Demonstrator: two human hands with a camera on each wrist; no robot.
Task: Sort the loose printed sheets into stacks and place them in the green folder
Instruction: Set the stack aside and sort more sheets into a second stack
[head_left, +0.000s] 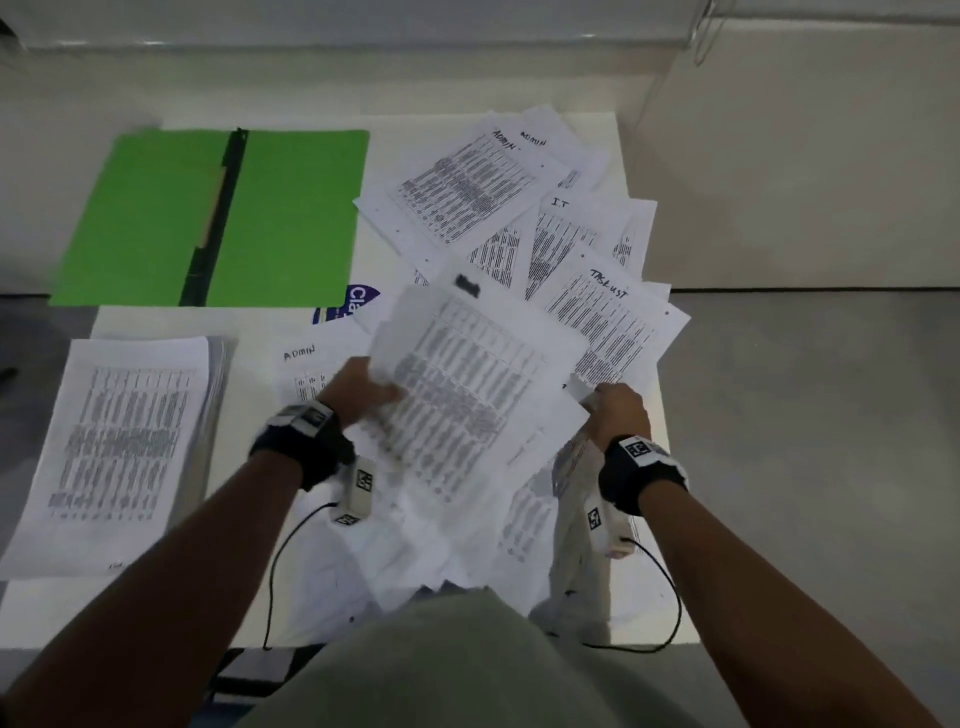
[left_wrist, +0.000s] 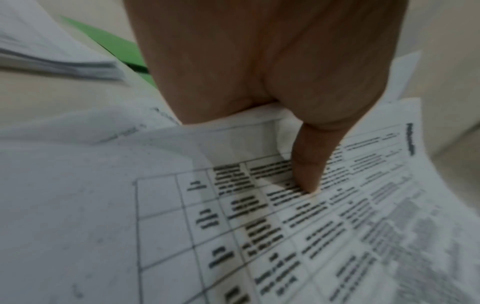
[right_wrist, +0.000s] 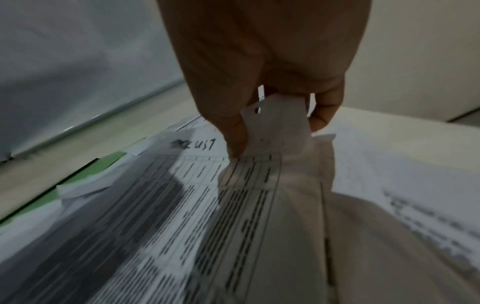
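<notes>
The green folder (head_left: 218, 218) lies open at the table's far left. A neat stack of printed sheets (head_left: 119, 447) sits at the near left. Loose printed sheets (head_left: 467, 192) marked ADMIN, IT and TASKLIST fan across the far right. My left hand (head_left: 363, 389) grips the left edge of a bundle of printed sheets (head_left: 467, 395) lifted over the table's middle; its thumb (left_wrist: 309, 172) presses on the top sheet (left_wrist: 285, 236). My right hand (head_left: 615, 410) pinches the corner of a sheet (right_wrist: 275, 123) that hangs below it, over more loose pages.
A single sheet marked ADMIN (head_left: 306, 364) lies flat behind my left hand. A round blue and white sticker (head_left: 353, 306) shows on the white table (head_left: 156, 322) near the folder's corner. Cables from the wrist cameras (head_left: 275, 561) trail over the front edge. Grey floor lies to the right.
</notes>
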